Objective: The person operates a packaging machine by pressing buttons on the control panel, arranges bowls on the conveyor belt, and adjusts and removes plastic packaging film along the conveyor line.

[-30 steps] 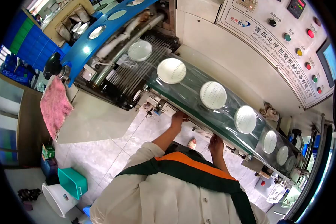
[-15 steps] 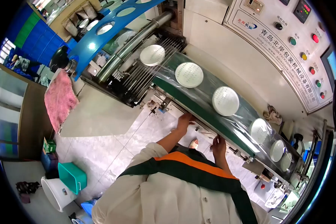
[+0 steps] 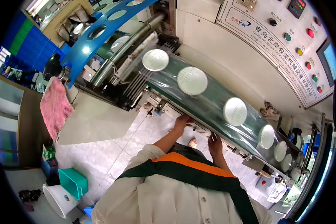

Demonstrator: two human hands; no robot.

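Observation:
Several white round dishes lie in a row under clear film on the green conveyor belt; one dish (image 3: 192,80) is near the middle and another dish (image 3: 235,111) is farther right. My left hand (image 3: 182,123) rests at the belt's near metal edge (image 3: 198,123), its fingertips partly hidden under that edge. To its right, my right hand (image 3: 215,144) touches or nearly touches the same edge, fingers apart, with nothing seen in it. Whether the left fingers hold anything is hidden.
A blue curved plate (image 3: 100,33) and metal roller (image 3: 127,48) stand at upper left. The control panel (image 3: 276,44) is at upper right. A pink cloth (image 3: 56,108) hangs at left, above a green bin (image 3: 73,183) and white bucket (image 3: 59,201).
The wrapped dishes have moved right along the belt. A pale bar has come down by the roller since the last frame. My right fingers have spread a little; both hands stay by the edge.

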